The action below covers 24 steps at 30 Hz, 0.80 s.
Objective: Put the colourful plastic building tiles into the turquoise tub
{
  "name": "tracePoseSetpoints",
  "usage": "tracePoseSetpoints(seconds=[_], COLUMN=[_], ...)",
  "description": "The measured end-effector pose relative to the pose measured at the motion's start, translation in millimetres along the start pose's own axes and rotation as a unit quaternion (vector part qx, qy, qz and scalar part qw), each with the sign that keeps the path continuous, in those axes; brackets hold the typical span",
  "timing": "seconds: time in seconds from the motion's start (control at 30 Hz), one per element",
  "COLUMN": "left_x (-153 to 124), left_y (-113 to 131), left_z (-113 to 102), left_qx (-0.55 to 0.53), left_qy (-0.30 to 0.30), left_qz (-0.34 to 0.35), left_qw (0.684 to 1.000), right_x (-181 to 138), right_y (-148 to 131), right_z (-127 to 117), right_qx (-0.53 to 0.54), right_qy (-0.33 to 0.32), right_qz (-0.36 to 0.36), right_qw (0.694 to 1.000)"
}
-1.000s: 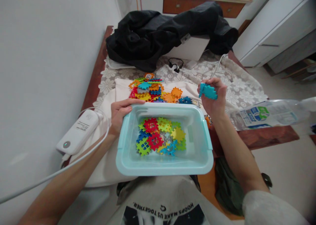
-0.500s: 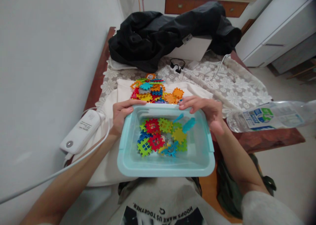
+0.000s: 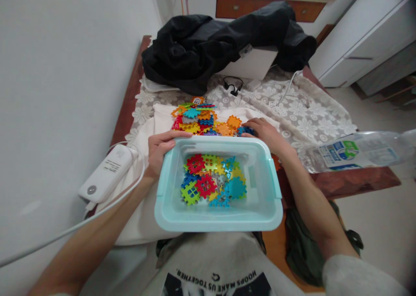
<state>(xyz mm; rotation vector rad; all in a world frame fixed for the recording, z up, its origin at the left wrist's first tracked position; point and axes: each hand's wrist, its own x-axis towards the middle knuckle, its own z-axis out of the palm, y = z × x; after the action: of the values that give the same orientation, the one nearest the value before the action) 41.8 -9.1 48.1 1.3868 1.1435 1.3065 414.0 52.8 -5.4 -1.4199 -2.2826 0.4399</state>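
A light blue plastic basin (image 3: 218,226) is tilted toward me in front of my chest. My left hand (image 3: 160,151) is closed on its far left corner, thumb over the rim. Inside the basin lie several interlocking plastic pieces (image 3: 206,186) in red, green, yellow and blue. Beyond the far rim is a heap of more such pieces (image 3: 196,118) on a white cloth. My right hand (image 3: 265,134) reaches past the far right corner, fingers apart, at dark blue pieces (image 3: 245,130) on the heap's right side. The basin's rim partly hides these pieces and the fingertips.
On the left lies a white power strip (image 3: 110,172) with its cable. A clear water bottle (image 3: 357,152) lies on its side at the right. A black jacket (image 3: 208,49) covers part of a white laptop (image 3: 251,64); black earphones (image 3: 233,86) lie before it.
Blue and yellow pieces that were dropping have landed in the basin. My right hand has moved from above the basin's right rim forward to the heap. My left hand keeps its hold.
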Motion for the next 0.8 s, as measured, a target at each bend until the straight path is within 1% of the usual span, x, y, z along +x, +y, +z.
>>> tracePoseSetpoints(seconds=[0.07,0.2,0.27,0.47,0.57,0.8], left_x=[-0.3,-0.9,-1.1,-0.6,-0.2,0.2], left_y=[-0.8,-2.4,-3.2,-4.3,-3.8,-1.9], left_z=[-0.6,-2.1,-2.8,-3.5,-3.1,-2.0], left_qx=[-0.002,-0.004,-0.005,-0.014,-0.013,0.013], left_qy=[-0.002,-0.013,-0.016,-0.016,-0.013,-0.012], left_qz=[0.001,0.002,0.001,-0.001,-0.001,0.006], left_qw=[1.0,1.0,1.0,1.0,1.0,1.0], right_x=[0.5,0.8,1.0,1.0,1.5,2.4], right_y=[3.7,-0.6,-4.6,-18.3,-21.6,-11.9], right_z=[1.4,3.3,6.1,12.2,12.4,17.4], right_qx=[0.015,0.033,0.032,0.071,0.091,0.092], right_qy=[-0.003,0.04,0.049,0.03,0.032,0.121], right_qz=[-0.002,-0.01,-0.004,0.072,0.09,0.083], right_qw=[1.0,0.999,0.998,0.994,0.991,0.985])
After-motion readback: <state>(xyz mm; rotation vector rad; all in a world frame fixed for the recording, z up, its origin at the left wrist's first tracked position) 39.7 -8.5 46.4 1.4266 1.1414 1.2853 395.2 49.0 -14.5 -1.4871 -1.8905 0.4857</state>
